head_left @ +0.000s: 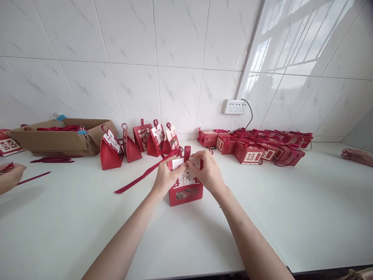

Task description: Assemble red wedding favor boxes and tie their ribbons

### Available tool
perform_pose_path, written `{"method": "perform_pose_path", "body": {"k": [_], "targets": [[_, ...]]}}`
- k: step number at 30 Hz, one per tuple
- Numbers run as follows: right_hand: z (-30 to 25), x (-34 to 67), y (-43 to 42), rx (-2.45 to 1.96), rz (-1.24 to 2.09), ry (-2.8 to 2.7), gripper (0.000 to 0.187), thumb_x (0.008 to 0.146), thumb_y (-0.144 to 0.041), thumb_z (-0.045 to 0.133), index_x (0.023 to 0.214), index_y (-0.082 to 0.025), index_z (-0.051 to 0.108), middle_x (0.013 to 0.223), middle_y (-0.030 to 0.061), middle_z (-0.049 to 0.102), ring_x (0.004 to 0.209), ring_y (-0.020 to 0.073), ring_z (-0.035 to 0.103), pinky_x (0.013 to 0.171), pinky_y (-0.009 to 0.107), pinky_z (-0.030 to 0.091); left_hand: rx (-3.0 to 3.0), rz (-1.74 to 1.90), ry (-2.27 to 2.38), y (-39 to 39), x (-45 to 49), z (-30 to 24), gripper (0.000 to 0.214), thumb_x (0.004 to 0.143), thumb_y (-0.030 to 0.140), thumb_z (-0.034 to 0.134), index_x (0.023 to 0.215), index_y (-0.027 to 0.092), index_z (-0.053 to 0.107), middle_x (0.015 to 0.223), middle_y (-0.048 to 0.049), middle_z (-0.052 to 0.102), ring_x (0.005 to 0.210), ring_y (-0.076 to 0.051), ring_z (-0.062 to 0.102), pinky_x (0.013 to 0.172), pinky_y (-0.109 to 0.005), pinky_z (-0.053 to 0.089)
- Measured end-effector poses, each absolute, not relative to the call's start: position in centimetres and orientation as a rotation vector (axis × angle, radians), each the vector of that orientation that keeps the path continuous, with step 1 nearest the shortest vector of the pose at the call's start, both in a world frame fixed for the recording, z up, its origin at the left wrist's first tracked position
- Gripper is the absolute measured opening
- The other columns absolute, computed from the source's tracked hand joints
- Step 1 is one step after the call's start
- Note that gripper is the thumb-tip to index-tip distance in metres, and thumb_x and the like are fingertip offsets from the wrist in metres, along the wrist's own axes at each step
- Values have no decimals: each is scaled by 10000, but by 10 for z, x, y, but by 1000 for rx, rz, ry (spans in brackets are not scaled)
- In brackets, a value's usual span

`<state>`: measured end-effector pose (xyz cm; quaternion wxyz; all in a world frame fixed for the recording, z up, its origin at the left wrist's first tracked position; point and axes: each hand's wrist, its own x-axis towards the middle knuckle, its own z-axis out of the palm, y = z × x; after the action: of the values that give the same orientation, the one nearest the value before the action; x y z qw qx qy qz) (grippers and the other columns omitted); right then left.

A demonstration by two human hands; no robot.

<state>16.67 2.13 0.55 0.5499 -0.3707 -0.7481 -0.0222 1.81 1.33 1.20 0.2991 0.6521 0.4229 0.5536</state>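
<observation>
A red gift box [185, 196] with a white printed tag [188, 177] and an oval window stands upright on the table before me. From its top rises a red ribbon loop [187, 152]. My left hand [169, 175] pinches the top of the box at the base of the loop, thumb in front. Opposite it, my right hand [205, 169] grips the same top edge, its thumb close to the left one. A long loose red ribbon [140, 181] trails leftward across the table from behind my left hand. My fingertips behind the box are hidden.
Several red tent-shaped boxes [111, 153] stand behind to the left. A cardboard box [58, 142] holds red ribbons. Many tied red boxes [247, 153] cluster at right, below a power strip [234, 107]. Other people's hands [11, 179] show at the left and right [357, 155] edges.
</observation>
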Motion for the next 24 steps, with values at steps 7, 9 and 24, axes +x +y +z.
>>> {"method": "perform_pose_path", "body": {"k": [7, 9, 24], "targets": [[6, 169, 23, -833, -389, -1864, 201, 898, -257, 528, 709, -225, 468, 758, 60, 663, 682, 189, 594, 577, 312, 443, 1756, 1450, 1095, 16, 17, 11, 189, 724, 262, 610, 602, 179, 492, 545, 53, 428, 522, -91, 377, 488, -202, 310], [6, 168, 23, -852, -395, -1870, 203, 902, -280, 530, 712, -223, 485, 763, 61, 666, 685, 190, 593, 580, 311, 434, 1736, 1418, 1070, 16, 16, 11, 200, 711, 251, 619, 593, 180, 473, 540, 58, 393, 517, -87, 348, 481, -202, 289], [6, 166, 21, -848, -225, -1807, 63, 906, -262, 510, 883, -208, 530, 814, 48, 655, 726, 182, 589, 621, 293, 474, 1746, 1468, 1133, 11, 21, 13, 261, 712, 235, 593, 554, 188, 390, 502, 73, 363, 488, -78, 331, 461, -201, 270]]}}
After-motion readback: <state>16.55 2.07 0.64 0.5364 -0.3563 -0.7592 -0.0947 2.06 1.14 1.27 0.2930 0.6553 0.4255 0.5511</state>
